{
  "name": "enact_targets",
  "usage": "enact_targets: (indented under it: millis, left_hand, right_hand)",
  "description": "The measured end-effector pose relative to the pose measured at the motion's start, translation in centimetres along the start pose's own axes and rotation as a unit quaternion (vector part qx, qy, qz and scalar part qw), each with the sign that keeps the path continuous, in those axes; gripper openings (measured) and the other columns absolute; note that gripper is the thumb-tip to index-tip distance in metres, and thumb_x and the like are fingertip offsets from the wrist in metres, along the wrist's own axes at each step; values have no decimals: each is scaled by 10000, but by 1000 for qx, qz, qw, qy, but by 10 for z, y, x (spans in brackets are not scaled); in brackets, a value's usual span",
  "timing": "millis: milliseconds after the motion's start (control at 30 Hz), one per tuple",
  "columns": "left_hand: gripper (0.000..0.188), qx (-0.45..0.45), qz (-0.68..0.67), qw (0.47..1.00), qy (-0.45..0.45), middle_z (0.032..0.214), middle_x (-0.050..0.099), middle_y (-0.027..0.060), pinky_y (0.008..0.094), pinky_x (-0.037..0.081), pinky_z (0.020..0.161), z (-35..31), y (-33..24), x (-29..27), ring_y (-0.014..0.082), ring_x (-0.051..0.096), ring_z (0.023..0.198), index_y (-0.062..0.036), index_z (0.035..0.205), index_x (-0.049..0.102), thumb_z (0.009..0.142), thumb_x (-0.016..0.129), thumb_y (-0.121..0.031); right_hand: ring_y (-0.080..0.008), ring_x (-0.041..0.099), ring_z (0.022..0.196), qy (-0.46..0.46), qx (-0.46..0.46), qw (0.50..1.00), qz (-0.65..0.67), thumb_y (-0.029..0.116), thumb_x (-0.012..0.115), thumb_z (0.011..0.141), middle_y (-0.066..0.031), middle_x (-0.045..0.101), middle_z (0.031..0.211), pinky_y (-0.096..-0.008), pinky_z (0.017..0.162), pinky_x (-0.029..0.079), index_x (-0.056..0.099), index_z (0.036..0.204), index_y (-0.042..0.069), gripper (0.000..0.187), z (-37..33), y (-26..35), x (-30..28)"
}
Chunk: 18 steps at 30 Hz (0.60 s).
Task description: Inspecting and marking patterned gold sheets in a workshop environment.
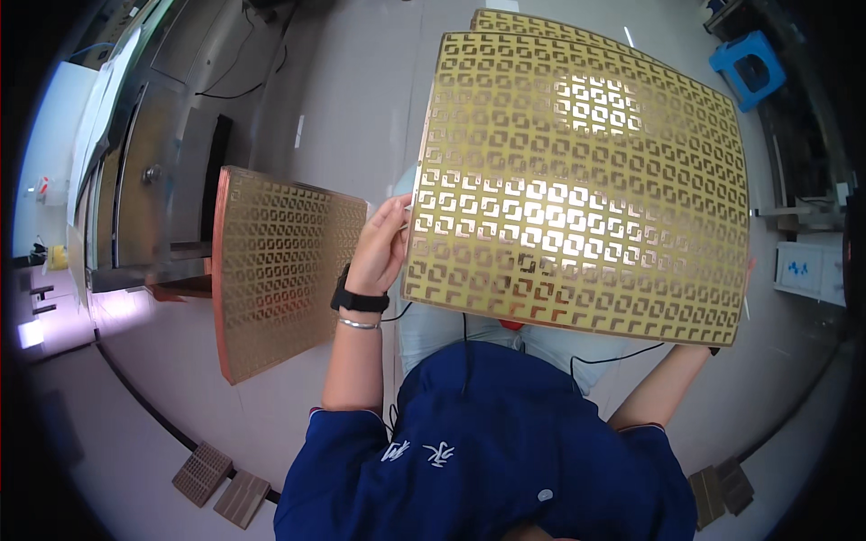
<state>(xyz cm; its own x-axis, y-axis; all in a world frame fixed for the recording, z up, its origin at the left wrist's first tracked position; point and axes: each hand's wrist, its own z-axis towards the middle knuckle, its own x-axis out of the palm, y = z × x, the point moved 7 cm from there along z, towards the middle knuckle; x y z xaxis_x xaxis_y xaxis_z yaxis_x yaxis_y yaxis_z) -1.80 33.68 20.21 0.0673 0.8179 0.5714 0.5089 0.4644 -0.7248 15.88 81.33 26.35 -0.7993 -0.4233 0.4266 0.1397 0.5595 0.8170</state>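
Observation:
A large circuit board panel (577,189), yellow with rows of shiny copper angle shapes, is held up in front of me, its face catching bright reflections. My left hand (386,242) is closed on its left edge, with a bit of something white by the fingertips. My right hand (750,265) is almost wholly behind the panel; only a sliver of fingers shows at the right edge, where it grips. Past the far edge, part of another similar panel (559,22) shows; what supports it is hidden.
A thick stack of similar panels (280,270) stands on edge to my left, close to my left forearm. Farther left is a metal machine or cabinet (149,171). A blue stool (749,70) stands far right, above a white box (810,270). Brown blocks (202,473) lie low left. Black cables (465,352) hang near my lap.

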Motion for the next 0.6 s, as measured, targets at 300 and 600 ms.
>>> enact_targets:
  millis: [300, 600]
  left_hand:
    - [239, -59, 63, 996, -16, 928, 632, 55, 220, 496, 719, -19, 20, -10, 93, 598, 810, 11, 1019, 572, 956, 485, -203]
    - [363, -48, 97, 994, -16, 1082, 613, 127, 270, 508, 802, -20, 23, -2, 155, 618, 928, 58, 1150, 506, 976, 420, -249]
  right_hand:
    - [-269, 414, 1215, -33, -1, 999, -4, 493, 318, 935, -148, 393, 1370, -420, 993, 364, 357, 1368, 81, 599, 3, 6, 2]
    - [-238, 541, 1110, 64, 91, 971, 214, 474, 399, 914, -160, 503, 1265, -379, 853, 507, 435, 1298, 59, 567, 22, -10, -16]
